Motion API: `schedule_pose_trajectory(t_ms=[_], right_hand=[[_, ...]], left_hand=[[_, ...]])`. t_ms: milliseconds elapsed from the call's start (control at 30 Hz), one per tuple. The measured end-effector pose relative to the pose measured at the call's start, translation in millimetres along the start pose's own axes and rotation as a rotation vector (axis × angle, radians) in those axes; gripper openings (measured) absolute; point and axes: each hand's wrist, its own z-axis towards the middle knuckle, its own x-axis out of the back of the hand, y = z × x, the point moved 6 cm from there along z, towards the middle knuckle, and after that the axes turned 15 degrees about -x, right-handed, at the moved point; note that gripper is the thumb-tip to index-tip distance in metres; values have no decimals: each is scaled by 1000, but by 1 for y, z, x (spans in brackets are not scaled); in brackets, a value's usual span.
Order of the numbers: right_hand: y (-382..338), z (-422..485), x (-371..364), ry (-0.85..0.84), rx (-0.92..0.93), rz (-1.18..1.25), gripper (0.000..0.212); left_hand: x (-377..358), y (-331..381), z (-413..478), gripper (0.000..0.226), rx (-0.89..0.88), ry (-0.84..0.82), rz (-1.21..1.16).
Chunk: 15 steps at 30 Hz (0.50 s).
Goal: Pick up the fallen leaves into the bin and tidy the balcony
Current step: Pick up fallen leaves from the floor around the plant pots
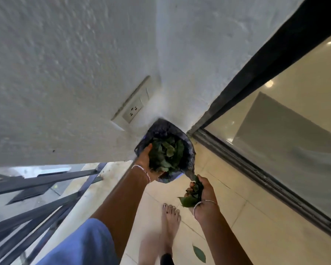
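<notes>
Balcony floor (230, 190) below; right hand (204, 189) fingers (190, 188) clench leaves (189, 200) beside bin (190, 150).

Left hand (144, 159) at the rim of a leaf-filled bin (161, 128), right hand (203, 190) around a bunch of leaves (189, 199)

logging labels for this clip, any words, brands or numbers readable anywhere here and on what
No readable text anywhere in this view.
wall socket plate: blank, no brand or marking visible.
bin: plain dark liner, no print.
glass door: only reflections, no sticker or sign.
</notes>
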Motion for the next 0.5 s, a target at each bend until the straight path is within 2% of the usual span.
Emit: schedule_pose_trajectory(t_ms=[67,133,200,300,333,400,500], right_hand=[[-6,11,-5,8,0,-3,26],[-10,18,-13,4,-1,-15,28],[-13,23,-25,1,14,-31,28],[-13,28,-49,35,28,-51,17],[-14,32,-58,50,37,-88,23],[-16,46,-72,84,21,-140,51],[-18,50,-96,103,-9,-163,56]], left_hand=[[-7,6,-15,88,-6,18,-44],[-10,11,-32,64,-60,61,-91],[-3,13,-43,51,-112,113,-100],[10,17,-61,28,-145,177,-47],[14,16,-65,25,-150,197,-26],[20,17,-74,24,-171,229,-13],[23,17,-82,27,-210,259,-10]])
